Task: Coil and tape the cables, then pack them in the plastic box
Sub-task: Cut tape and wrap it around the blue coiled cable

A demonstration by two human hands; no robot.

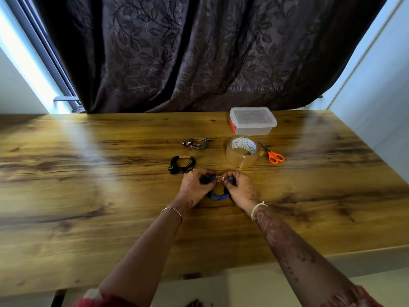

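Note:
A coiled blue cable (218, 197) lies on the wooden table (88, 173) between my hands. My left hand (194, 186) and my right hand (238, 188) both pinch its upper part, fingertips almost meeting; most of the coil is hidden under them. A black coiled cable (182, 165) bound with a strip of tape sits just behind my left hand. A grey coiled cable (197, 143) lies further back. The clear plastic box (252, 120) with its lid on and an orange clasp stands at the back. A roll of brown tape (242, 154) is behind my right hand.
Orange-handled scissors (272, 154) lie right of the tape roll. A dark patterned curtain (199, 52) hangs behind the table. A pale wall (380, 107) borders the table on the right. The table's front edge is near my forearms.

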